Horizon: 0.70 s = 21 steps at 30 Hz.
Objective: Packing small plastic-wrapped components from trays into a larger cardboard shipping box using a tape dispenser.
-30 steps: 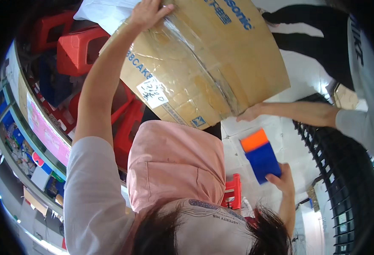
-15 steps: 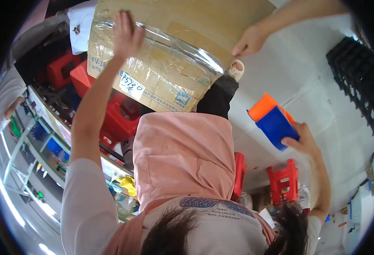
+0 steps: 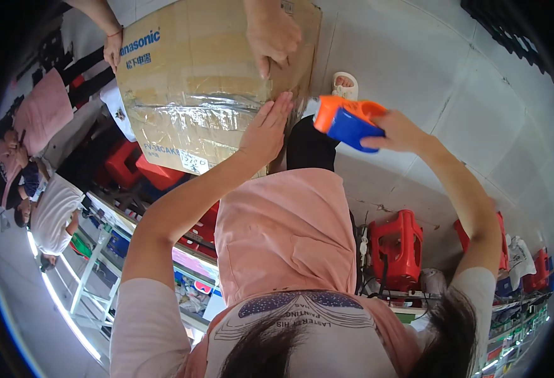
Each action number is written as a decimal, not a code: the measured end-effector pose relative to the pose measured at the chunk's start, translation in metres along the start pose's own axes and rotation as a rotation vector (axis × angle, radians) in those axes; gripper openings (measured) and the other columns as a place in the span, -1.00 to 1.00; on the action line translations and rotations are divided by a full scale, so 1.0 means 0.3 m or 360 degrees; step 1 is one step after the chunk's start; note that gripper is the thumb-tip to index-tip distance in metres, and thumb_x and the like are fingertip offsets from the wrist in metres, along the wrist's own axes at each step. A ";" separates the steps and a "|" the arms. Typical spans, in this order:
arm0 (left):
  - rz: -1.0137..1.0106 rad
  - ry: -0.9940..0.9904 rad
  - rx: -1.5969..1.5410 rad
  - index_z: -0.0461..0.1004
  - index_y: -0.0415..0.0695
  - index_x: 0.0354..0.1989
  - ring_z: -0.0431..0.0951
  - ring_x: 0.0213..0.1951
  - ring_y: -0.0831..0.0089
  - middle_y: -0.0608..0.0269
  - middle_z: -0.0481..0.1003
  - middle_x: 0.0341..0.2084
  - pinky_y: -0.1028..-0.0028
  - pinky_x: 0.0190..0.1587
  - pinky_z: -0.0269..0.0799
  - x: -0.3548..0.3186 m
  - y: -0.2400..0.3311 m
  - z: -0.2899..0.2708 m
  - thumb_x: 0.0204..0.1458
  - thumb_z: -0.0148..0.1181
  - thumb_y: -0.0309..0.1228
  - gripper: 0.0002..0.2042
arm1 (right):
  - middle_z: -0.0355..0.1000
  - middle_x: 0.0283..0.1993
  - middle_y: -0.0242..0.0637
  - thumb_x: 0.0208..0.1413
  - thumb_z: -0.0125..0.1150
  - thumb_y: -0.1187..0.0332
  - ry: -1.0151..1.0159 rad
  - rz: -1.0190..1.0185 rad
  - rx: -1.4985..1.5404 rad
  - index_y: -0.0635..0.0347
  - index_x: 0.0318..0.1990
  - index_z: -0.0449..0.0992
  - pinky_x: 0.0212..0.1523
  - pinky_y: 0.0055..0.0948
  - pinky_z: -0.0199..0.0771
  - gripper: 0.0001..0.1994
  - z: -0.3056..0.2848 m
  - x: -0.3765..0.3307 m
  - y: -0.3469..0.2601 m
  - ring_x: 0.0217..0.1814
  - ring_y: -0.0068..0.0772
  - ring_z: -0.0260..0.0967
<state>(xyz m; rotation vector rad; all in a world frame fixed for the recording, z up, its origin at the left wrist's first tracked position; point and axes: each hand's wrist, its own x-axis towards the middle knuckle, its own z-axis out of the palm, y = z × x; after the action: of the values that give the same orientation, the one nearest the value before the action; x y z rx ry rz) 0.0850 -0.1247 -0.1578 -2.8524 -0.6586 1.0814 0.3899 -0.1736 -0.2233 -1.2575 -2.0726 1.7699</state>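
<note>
Floor (image 3: 409, 75): pale, smooth tile with thin joint lines.

Cardboard box (image 3: 220, 69): 1, brown, flat-faced, creased, blue-printed; it lay just ahead of the person's lap.

Apron (image 3: 283, 227): pink cloth, softly wrinkled, seamed.

Stool (image 3: 409, 252): red moulded plastic, pierced by openings.

Handheld tool (image 3: 352, 129): 1, orange and blue, smooth, angular; it was above the floor, just right of the box.

Person's hands: 2, apart. The left hand (image 3: 266, 129) lay flat on the box, fingers extended; the right hand (image 3: 398, 132) was clamped around the tool's blue part.

Other hands: 2, the first at the box's left edge (image 3: 113, 49), the second over its upper face (image 3: 274, 41), fingers bent.

Clear tape (image 3: 188, 104): glossy, rippled.

Label (image 3: 194, 164): white, flat, hand-marked.

Obscured: the box's far side was cut off by the upper edge, its underside hidden. The dark rim cropped a black lattice piece (image 3: 510, 31). Whether the tool touched the box could not be told. The label's marks were blurred.
</note>
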 end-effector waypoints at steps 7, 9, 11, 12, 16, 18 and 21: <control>0.0006 -0.0371 0.0391 -0.03 -0.31 0.24 -0.22 0.32 0.18 0.02 -0.10 0.28 0.30 0.31 -0.43 0.012 0.028 -0.013 0.04 -0.17 -0.20 -0.38 | 0.44 -0.38 -0.05 -0.07 0.10 -0.09 -0.0078 0.0722 -0.0278 0.28 -0.42 0.47 -0.26 -0.18 0.39 -0.51 0.016 -0.083 -0.087 -0.30 -0.04 0.42; -0.0022 -0.0465 0.0622 -0.04 -0.32 0.24 -0.22 0.32 0.16 0.02 -0.11 0.28 0.27 0.31 -0.44 0.061 0.045 0.002 0.05 -0.20 -0.22 -0.39 | 0.46 -0.45 -0.13 -0.07 0.09 -0.08 0.0219 0.0861 -0.0392 0.24 -0.40 0.51 -0.32 -0.20 0.40 -0.53 0.110 0.128 -0.143 -0.38 -0.10 0.44; -0.0006 -0.0521 0.0801 -0.07 -0.33 0.24 -0.23 0.32 0.15 0.02 -0.13 0.29 0.23 0.31 -0.45 0.133 0.065 0.044 0.08 -0.25 -0.25 -0.42 | 0.47 -0.54 -0.16 -0.08 0.12 0.08 0.0558 0.1107 -0.0260 0.19 -0.53 0.54 -0.42 -0.30 0.43 -0.67 0.234 0.351 -0.183 -0.44 -0.20 0.48; 0.0040 -0.0596 0.0805 -0.07 -0.33 0.24 -0.23 0.32 0.12 0.02 -0.14 0.29 0.21 0.31 -0.46 0.160 0.073 0.039 0.09 -0.26 -0.25 -0.43 | 0.49 -0.51 -0.20 -0.09 0.13 0.19 0.0459 0.1061 -0.0384 0.14 -0.54 0.55 -0.42 -0.28 0.44 -0.77 0.275 0.426 -0.224 -0.43 -0.24 0.49; 0.0210 -0.0890 0.0889 -0.08 -0.25 0.26 -0.26 0.32 0.06 0.09 -0.16 0.30 0.08 0.29 -0.49 0.322 0.120 0.134 0.11 -0.23 -0.21 -0.42 | 0.50 -0.45 -0.20 -0.08 0.13 0.19 0.0507 0.1683 -0.0180 0.16 -0.48 0.54 -0.39 -0.25 0.45 -0.77 0.408 0.420 -0.090 -0.38 -0.21 0.49; 0.0302 -0.0999 0.1073 -0.08 -0.20 0.27 -0.27 0.32 0.10 0.13 -0.17 0.31 0.06 0.28 -0.48 0.385 0.133 0.153 0.10 -0.20 -0.18 -0.41 | 0.49 -0.38 -0.15 -0.04 0.10 0.10 0.0433 0.1776 0.0016 0.21 -0.41 0.53 -0.33 -0.24 0.44 -0.68 0.363 0.267 -0.035 -0.30 -0.15 0.47; 0.0318 -0.1125 0.0071 0.16 -0.15 0.18 0.08 0.21 0.16 0.11 0.18 0.14 0.21 0.26 -0.19 0.520 0.125 0.176 0.06 -0.12 -0.14 -0.48 | 0.46 -0.45 -0.05 -0.08 0.14 -0.02 0.0778 0.1665 0.0108 0.33 -0.44 0.48 -0.31 -0.21 0.38 -0.53 0.393 0.017 0.019 -0.33 -0.04 0.43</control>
<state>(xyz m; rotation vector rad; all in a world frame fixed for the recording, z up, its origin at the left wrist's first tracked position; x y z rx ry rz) 0.1700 -0.1042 -0.3021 -2.4904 -0.3428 2.1313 0.3201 -0.2591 -0.2654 -2.6922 -1.0948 1.4789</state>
